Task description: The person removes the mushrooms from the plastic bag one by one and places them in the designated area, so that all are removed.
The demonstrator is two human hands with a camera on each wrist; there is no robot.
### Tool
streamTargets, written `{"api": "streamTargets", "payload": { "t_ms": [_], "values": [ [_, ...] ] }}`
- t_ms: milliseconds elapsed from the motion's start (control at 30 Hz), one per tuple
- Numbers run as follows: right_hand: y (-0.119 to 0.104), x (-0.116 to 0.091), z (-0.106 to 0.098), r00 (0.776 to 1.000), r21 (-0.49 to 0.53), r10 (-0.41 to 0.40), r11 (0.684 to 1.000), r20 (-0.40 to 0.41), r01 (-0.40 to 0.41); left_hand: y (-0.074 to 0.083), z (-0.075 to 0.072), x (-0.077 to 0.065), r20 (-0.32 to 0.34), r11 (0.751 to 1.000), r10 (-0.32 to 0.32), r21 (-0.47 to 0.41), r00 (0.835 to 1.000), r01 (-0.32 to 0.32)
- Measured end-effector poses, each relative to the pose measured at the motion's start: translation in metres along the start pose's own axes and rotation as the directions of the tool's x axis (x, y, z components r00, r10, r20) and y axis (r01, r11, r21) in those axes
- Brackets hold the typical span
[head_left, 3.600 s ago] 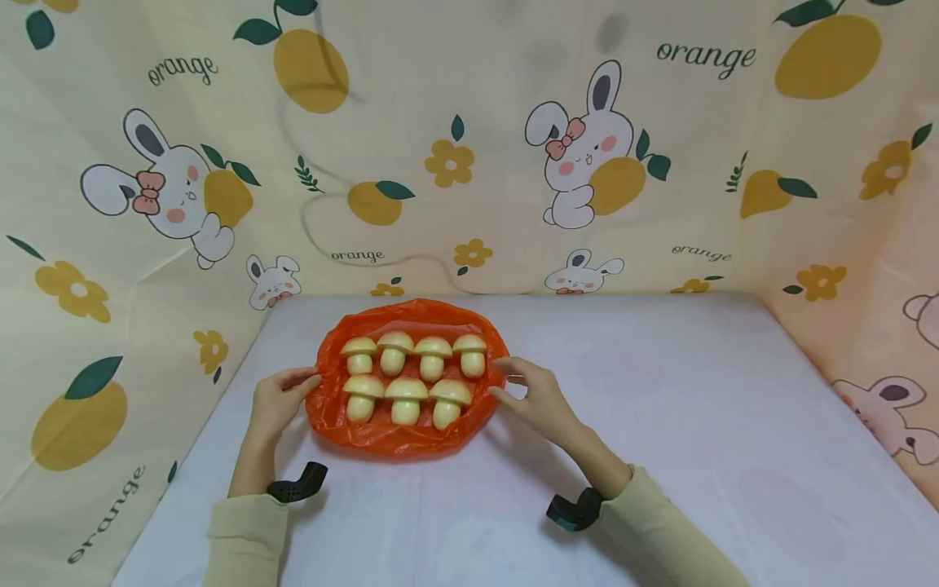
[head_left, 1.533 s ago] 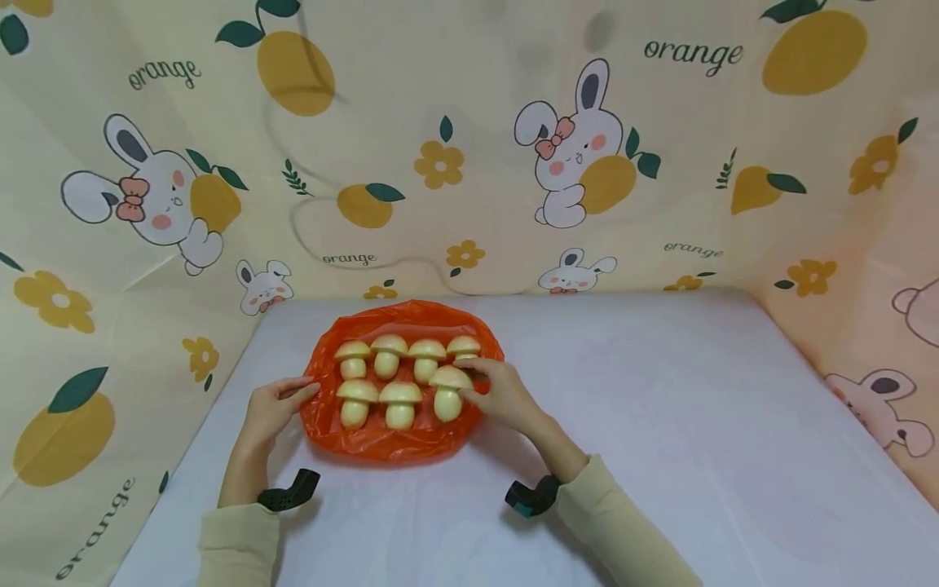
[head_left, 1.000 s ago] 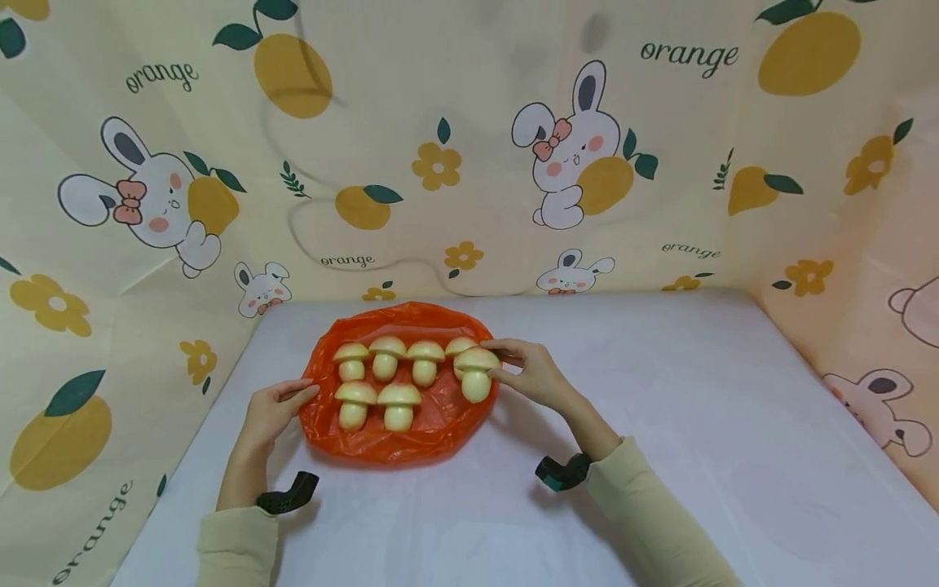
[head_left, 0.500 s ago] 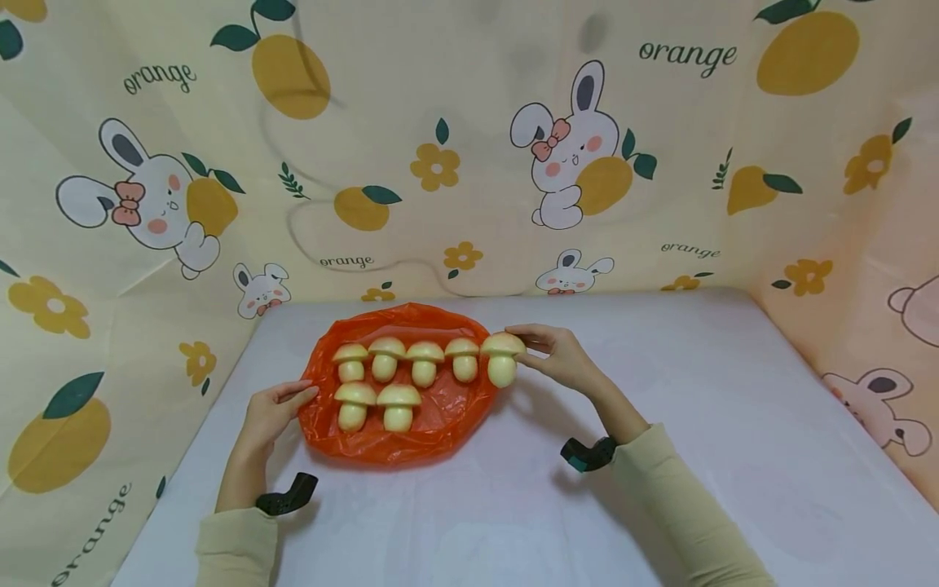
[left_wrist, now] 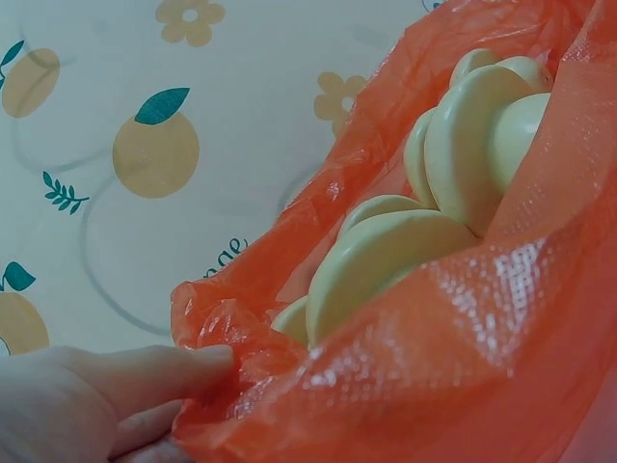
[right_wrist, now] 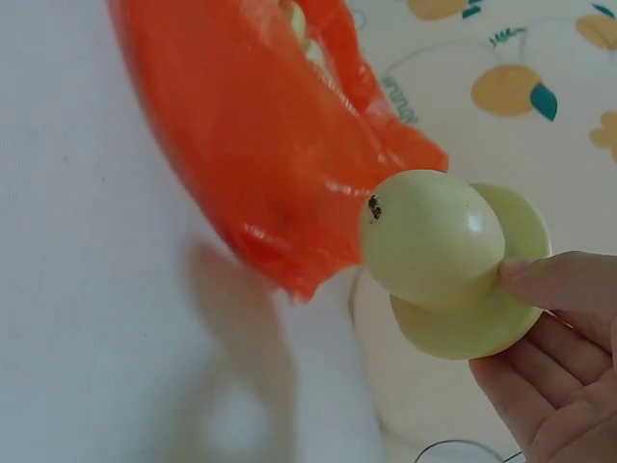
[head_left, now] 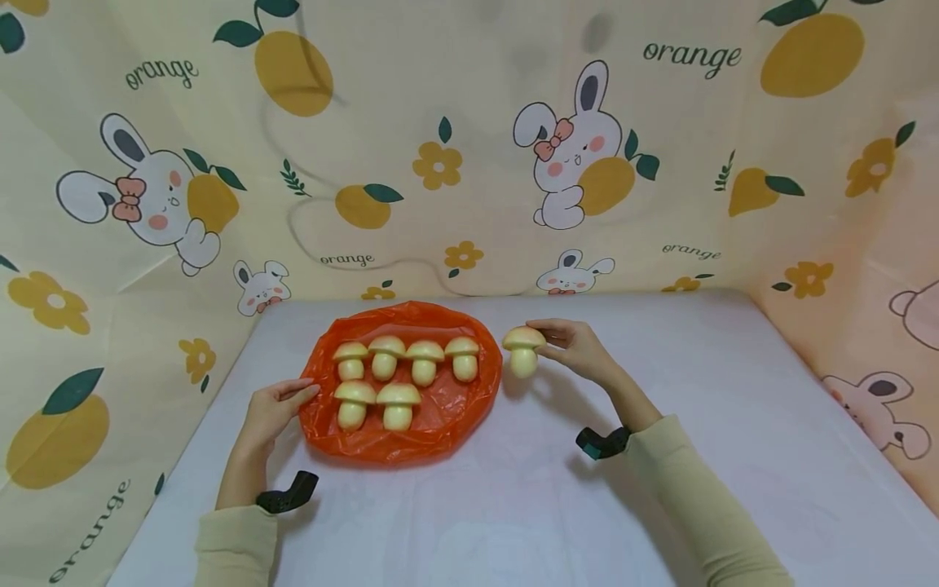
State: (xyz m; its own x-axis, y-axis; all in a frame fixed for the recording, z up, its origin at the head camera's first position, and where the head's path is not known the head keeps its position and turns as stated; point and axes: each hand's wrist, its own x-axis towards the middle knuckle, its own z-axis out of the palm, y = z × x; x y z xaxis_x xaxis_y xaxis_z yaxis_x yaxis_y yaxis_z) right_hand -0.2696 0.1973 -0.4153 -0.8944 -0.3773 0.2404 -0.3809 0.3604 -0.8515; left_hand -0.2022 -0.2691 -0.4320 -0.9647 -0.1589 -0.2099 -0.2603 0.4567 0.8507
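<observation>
An orange-red plastic bag [head_left: 440, 444], its mouth spread wide, sits left of centre on the table. Inside it lie several pale yellow toy mushrooms [head_left: 398, 408], in a back row and a shorter front row. My left hand [head_left: 270, 414] pinches the bag's left edge between thumb and fingers; in the left wrist view, the fingers [left_wrist: 164, 376] press into the crumpled film. Just right of the bag, my right hand [head_left: 583, 352] holds one toy mushroom [head_left: 522, 359] above the table, cap up, thumb and fingers at the cap. A dark speck marks its stem end in the right wrist view.
A white-covered table [head_left: 660, 489] extends to the right of the bag. Behind and at both sides hangs a cream curtain [head_left: 484, 106] printed with rabbits, oranges and flowers. Both wrists wear black camera mounts [head_left: 289, 493].
My right hand has gone from the bag's right edge to the front-right toy mushroom, gripped it, and carried it up and right, out of the bag. My left hand stays at the left edge.
</observation>
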Motion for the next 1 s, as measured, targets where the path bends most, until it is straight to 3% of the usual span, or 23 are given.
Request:
{"api": "streamTargets", "payload": {
  "t_ms": [367,767,1000],
  "values": [
    [0.019,0.003,-0.005,0.992,0.062,0.129,0.99,-0.007,-0.129,0.0,0.001,0.0,-0.007,1.0,0.02,-0.004,1.0,-0.02],
    [0.042,0.008,-0.005,0.977,0.097,0.212,0.973,-0.033,-0.208,0.001,0.001,0.001,-0.011,1.0,0.017,-0.003,1.0,-0.017],
    [0.049,0.011,-0.003,0.979,0.045,0.203,0.978,-0.02,-0.202,0.001,-0.001,-0.002,-0.006,0.998,0.038,-0.059,0.999,-0.039]
  ]
}}
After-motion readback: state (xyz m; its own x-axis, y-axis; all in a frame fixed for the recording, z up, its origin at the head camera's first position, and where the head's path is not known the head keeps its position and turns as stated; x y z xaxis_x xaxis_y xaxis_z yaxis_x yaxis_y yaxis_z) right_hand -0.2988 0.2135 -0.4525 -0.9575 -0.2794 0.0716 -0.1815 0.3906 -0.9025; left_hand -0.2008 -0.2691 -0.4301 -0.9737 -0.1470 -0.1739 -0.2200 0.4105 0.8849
